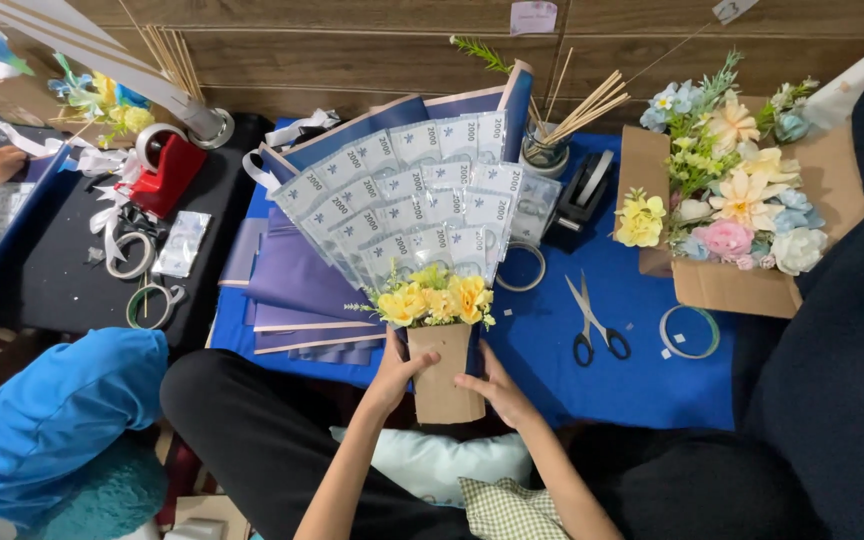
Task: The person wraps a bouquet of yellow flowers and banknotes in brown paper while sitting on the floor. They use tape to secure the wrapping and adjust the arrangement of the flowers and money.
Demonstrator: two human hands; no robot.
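Wood-panelled wall backs a blue-covered bench at frame centre. Left hand and right hand have their fingers closed around the brown paper stem wrap of a banknote bouquet, lower centre. Assembly appears advanced: notes fanned, yellow flowers seated, dark blue wrapping in place; any tie or ribbon is not visible. Cardboard box, right, holds artificial flowers. Glass jar, upper centre, holds wooden sticks. Scissors lie nearby.

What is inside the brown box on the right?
The cardboard box holds artificial flowers: yellow, pink, peach, white and blue, with green sprigs. They cover the box's bottom.
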